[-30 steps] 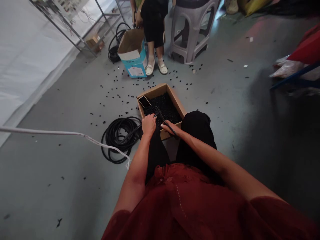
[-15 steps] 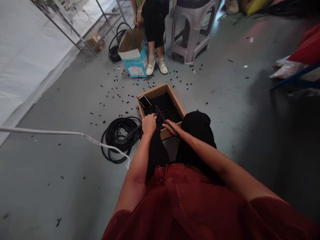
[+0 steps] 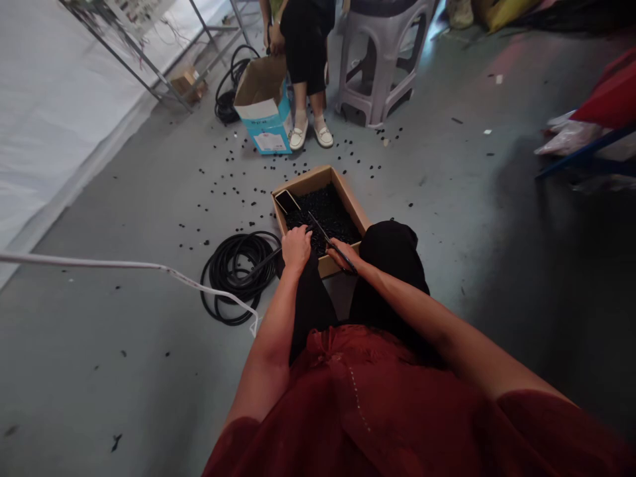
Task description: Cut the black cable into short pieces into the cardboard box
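Note:
My left hand (image 3: 297,246) is closed around a black rubber hose (image 3: 268,260), whose short end pokes out past the fingers over the box. From that hand the hose runs back to a coil (image 3: 218,275) on the floor at the left. In my right hand (image 3: 344,255) is a pair of scissors (image 3: 320,229), blades pointing up and left, close to the hose end. Below both hands a cardboard box (image 3: 350,199) holds many small black cut pieces (image 3: 322,207). A phone (image 3: 287,201) leans in the box's left corner.
Small black pieces lie scattered over the floor. A white cable (image 3: 124,264) crosses at the left. Ahead, a person (image 3: 305,59) sits behind a blue and white carton (image 3: 268,126), beside a grey plastic stool (image 3: 380,73). A metal frame (image 3: 129,46) stands at the upper left.
The scissors' tips have shifted slightly left, and the blades look closer together. The hose end past my left fingers appears shorter. Elsewhere little has moved.

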Action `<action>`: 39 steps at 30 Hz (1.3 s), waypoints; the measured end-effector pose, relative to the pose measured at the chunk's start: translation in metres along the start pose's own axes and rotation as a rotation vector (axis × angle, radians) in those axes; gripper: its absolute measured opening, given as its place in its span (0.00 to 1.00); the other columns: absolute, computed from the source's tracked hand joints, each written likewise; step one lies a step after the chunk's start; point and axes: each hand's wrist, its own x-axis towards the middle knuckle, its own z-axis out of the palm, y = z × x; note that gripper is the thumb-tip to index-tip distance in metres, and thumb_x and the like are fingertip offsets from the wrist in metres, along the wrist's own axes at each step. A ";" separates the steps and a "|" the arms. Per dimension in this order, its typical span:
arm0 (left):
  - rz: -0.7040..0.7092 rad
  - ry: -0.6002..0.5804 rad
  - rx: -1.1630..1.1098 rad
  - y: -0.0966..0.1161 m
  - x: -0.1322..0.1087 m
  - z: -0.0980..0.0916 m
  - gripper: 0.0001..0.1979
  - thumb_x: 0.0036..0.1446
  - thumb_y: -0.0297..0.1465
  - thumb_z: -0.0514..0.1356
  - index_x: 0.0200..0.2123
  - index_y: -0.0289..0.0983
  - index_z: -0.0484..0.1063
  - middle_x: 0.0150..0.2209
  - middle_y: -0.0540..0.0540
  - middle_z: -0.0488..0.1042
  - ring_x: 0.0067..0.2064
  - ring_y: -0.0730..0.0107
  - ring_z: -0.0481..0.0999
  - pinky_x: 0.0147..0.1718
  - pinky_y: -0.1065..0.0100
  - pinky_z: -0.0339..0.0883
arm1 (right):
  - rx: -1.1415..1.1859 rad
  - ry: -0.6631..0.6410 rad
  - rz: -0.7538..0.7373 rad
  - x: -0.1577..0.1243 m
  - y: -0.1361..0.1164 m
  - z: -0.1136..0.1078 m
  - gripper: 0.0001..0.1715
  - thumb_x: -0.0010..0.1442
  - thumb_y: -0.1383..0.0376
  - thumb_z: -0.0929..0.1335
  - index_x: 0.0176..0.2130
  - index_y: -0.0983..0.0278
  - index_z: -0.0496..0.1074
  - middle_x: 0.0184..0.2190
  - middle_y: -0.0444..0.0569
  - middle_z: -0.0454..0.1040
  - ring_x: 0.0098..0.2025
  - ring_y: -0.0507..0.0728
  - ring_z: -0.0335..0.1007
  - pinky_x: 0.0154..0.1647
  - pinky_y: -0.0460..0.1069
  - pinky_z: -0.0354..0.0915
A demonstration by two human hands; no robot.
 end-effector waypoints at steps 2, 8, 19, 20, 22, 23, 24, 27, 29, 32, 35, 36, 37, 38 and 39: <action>-0.003 0.004 0.008 0.000 0.000 0.001 0.19 0.67 0.38 0.44 0.53 0.41 0.68 0.47 0.42 0.74 0.49 0.60 0.71 0.45 0.62 0.59 | -0.007 -0.004 0.003 0.000 0.000 0.000 0.10 0.57 0.63 0.62 0.38 0.63 0.69 0.29 0.46 0.74 0.31 0.54 0.66 0.35 0.46 0.58; -0.020 -0.001 0.038 0.001 -0.001 0.000 0.19 0.67 0.37 0.43 0.53 0.41 0.67 0.47 0.42 0.74 0.48 0.59 0.71 0.44 0.62 0.60 | -0.038 -0.015 0.011 0.002 0.002 0.001 0.10 0.58 0.64 0.62 0.39 0.62 0.69 0.29 0.45 0.75 0.31 0.55 0.67 0.34 0.46 0.58; -0.046 -0.013 0.066 0.003 -0.002 -0.001 0.19 0.67 0.37 0.44 0.52 0.41 0.69 0.45 0.40 0.74 0.47 0.58 0.71 0.44 0.61 0.60 | -0.125 -0.001 0.041 0.006 0.007 0.006 0.08 0.57 0.65 0.63 0.37 0.61 0.70 0.32 0.47 0.76 0.34 0.57 0.69 0.35 0.47 0.57; -0.046 -0.009 0.067 0.003 -0.002 -0.001 0.19 0.67 0.37 0.44 0.52 0.41 0.69 0.45 0.41 0.75 0.47 0.58 0.71 0.44 0.61 0.60 | -0.129 0.000 0.043 0.007 0.008 0.006 0.08 0.57 0.65 0.63 0.37 0.61 0.70 0.32 0.47 0.76 0.34 0.57 0.69 0.35 0.47 0.57; -0.042 0.002 0.068 0.002 -0.002 0.000 0.18 0.67 0.37 0.44 0.51 0.41 0.69 0.44 0.41 0.75 0.46 0.58 0.71 0.43 0.61 0.60 | -0.130 -0.001 0.049 0.007 0.009 0.007 0.07 0.57 0.64 0.64 0.36 0.61 0.70 0.32 0.47 0.76 0.34 0.57 0.69 0.35 0.47 0.58; -0.040 0.006 0.068 0.002 -0.002 0.000 0.18 0.67 0.37 0.44 0.51 0.41 0.69 0.44 0.41 0.75 0.46 0.58 0.71 0.43 0.61 0.60 | -0.127 0.000 0.053 0.008 0.009 0.008 0.07 0.57 0.64 0.64 0.36 0.61 0.70 0.32 0.47 0.76 0.34 0.57 0.69 0.35 0.47 0.58; -0.039 0.008 0.068 0.002 -0.002 0.000 0.18 0.67 0.37 0.44 0.51 0.41 0.69 0.44 0.41 0.75 0.46 0.58 0.71 0.43 0.61 0.60 | -0.123 0.000 0.058 0.008 0.010 0.008 0.06 0.56 0.64 0.64 0.36 0.61 0.70 0.32 0.47 0.76 0.34 0.57 0.69 0.35 0.47 0.58; -0.048 0.003 0.062 0.002 -0.002 0.000 0.19 0.67 0.37 0.43 0.53 0.41 0.68 0.45 0.41 0.75 0.47 0.58 0.71 0.44 0.61 0.60 | -0.093 0.002 0.073 0.006 0.012 0.010 0.06 0.57 0.63 0.64 0.35 0.62 0.69 0.28 0.46 0.75 0.31 0.56 0.69 0.31 0.46 0.59; -0.059 0.006 0.055 0.002 -0.002 0.000 0.19 0.67 0.37 0.43 0.55 0.41 0.66 0.47 0.40 0.74 0.48 0.58 0.71 0.45 0.62 0.60 | -0.063 0.001 0.078 0.005 0.014 0.011 0.09 0.60 0.61 0.62 0.37 0.62 0.68 0.25 0.44 0.73 0.26 0.54 0.68 0.28 0.46 0.60; -0.075 0.022 0.042 0.003 -0.002 0.001 0.20 0.67 0.37 0.43 0.57 0.40 0.64 0.49 0.40 0.74 0.49 0.58 0.70 0.45 0.62 0.61 | 0.021 0.002 0.091 0.002 0.016 0.011 0.13 0.63 0.57 0.59 0.40 0.61 0.66 0.22 0.41 0.70 0.21 0.52 0.66 0.24 0.45 0.60; -0.084 0.025 0.034 0.002 -0.002 0.002 0.20 0.67 0.36 0.43 0.57 0.40 0.64 0.50 0.39 0.73 0.50 0.58 0.70 0.46 0.62 0.61 | 0.113 0.014 0.105 0.002 0.015 0.011 0.14 0.63 0.54 0.60 0.40 0.60 0.65 0.22 0.42 0.70 0.22 0.52 0.66 0.24 0.45 0.62; -0.084 0.024 0.033 0.002 -0.001 0.002 0.20 0.67 0.36 0.43 0.57 0.40 0.64 0.50 0.40 0.73 0.50 0.59 0.70 0.46 0.62 0.61 | 0.117 0.014 0.101 0.002 0.014 0.011 0.14 0.63 0.53 0.60 0.40 0.60 0.66 0.23 0.42 0.71 0.23 0.52 0.67 0.25 0.45 0.62; -0.081 0.022 0.031 0.002 -0.001 0.002 0.20 0.67 0.36 0.43 0.56 0.40 0.65 0.49 0.40 0.73 0.50 0.59 0.70 0.46 0.62 0.60 | 0.105 0.010 0.091 0.003 0.012 0.011 0.14 0.63 0.53 0.61 0.41 0.60 0.66 0.25 0.43 0.72 0.24 0.53 0.68 0.27 0.45 0.63; -0.078 0.020 0.028 0.002 -0.001 0.002 0.20 0.67 0.36 0.43 0.56 0.40 0.65 0.49 0.40 0.73 0.50 0.59 0.70 0.46 0.62 0.60 | 0.088 0.003 0.082 0.003 0.011 0.011 0.15 0.62 0.54 0.62 0.42 0.60 0.66 0.26 0.44 0.73 0.26 0.53 0.69 0.29 0.46 0.63; -0.077 0.019 0.024 0.002 -0.001 0.002 0.20 0.67 0.36 0.43 0.56 0.40 0.65 0.49 0.40 0.73 0.50 0.58 0.70 0.46 0.62 0.60 | 0.070 -0.003 0.076 0.003 0.010 0.011 0.15 0.62 0.54 0.62 0.43 0.60 0.66 0.28 0.45 0.74 0.28 0.54 0.69 0.31 0.46 0.63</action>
